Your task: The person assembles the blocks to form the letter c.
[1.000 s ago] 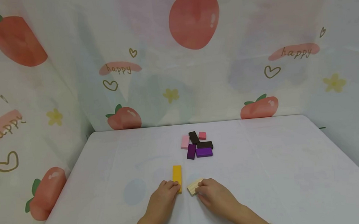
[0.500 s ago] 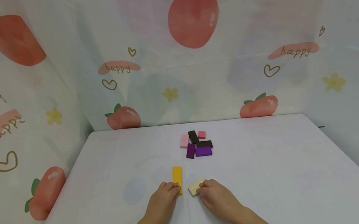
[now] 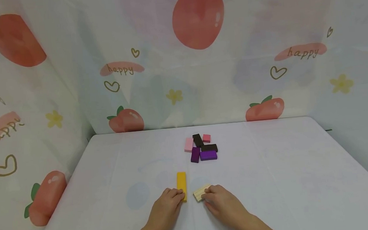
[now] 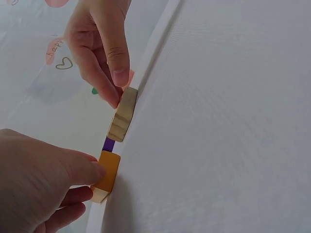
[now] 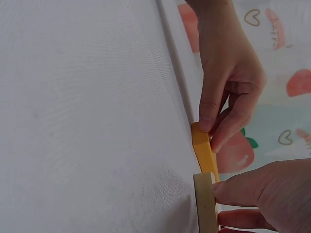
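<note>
My left hand (image 3: 165, 209) pinches the near end of a long yellow block (image 3: 181, 180), which lies lengthwise on the white table. A short way to its right, my right hand (image 3: 225, 204) holds a plain wooden block (image 3: 199, 194) between thumb and fingers, set at a slant with its left end toward the yellow one. In the left wrist view the thumb presses the yellow block's (image 4: 109, 170) face. The right wrist view has the wooden block (image 5: 206, 201) close in front, under the right thumb; part of it runs out of frame.
Farther back on the table (image 3: 111, 177) lies a loose cluster: a pink block (image 3: 189, 145), a small red block (image 3: 206, 138), two black blocks (image 3: 209, 148) and two purple blocks (image 3: 208, 155). A printed cloth (image 3: 155, 77) hangs behind the table's back edge.
Both hands keep their hold on the two blocks. The yellow and wooden blocks sit very slightly nearer in the view, while the cluster looks unmoved.
</note>
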### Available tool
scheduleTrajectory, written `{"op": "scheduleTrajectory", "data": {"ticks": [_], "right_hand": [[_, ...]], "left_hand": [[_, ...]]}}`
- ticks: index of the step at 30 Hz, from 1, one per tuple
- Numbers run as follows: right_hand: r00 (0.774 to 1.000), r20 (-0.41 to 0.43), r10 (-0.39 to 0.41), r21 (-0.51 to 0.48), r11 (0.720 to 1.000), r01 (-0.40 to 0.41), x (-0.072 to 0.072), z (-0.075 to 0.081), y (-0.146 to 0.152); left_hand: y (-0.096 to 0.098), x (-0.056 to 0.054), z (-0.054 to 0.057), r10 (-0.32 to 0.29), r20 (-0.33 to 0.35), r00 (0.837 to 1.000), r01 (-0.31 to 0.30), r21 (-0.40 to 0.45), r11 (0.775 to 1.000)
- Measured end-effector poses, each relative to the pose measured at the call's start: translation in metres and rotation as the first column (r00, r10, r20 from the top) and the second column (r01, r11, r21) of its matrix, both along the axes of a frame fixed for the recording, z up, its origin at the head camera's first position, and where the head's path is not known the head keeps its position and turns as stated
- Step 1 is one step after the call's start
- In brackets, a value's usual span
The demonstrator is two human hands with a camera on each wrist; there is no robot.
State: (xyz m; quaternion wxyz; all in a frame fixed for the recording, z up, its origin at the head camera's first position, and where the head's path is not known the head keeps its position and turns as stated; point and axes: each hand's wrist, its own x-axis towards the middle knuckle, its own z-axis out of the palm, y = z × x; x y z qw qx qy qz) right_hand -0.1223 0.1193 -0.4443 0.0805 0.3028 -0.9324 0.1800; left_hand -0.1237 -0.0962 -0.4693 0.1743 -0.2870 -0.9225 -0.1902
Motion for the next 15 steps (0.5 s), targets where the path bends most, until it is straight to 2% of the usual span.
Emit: {"op": "scheduleTrajectory", "data": {"ticks": [9, 15], "right_hand": [[1.000, -0.021, 0.001, -0.026, 1.000, -0.002, 0.002, 0.000, 0.001], [0.999, -0.036, 0.007, -0.039, 0.999, -0.008, 0.002, -0.001, 0.001]], "left_hand": [[-0.003, -0.003, -0.003, -0.039, -0.022, 0.999, 0.039, 0.019, 0.999], [-0.006, -0.007, -0.011, -0.053, -0.051, 0.997, 0.057, 0.084, 0.995]]}}
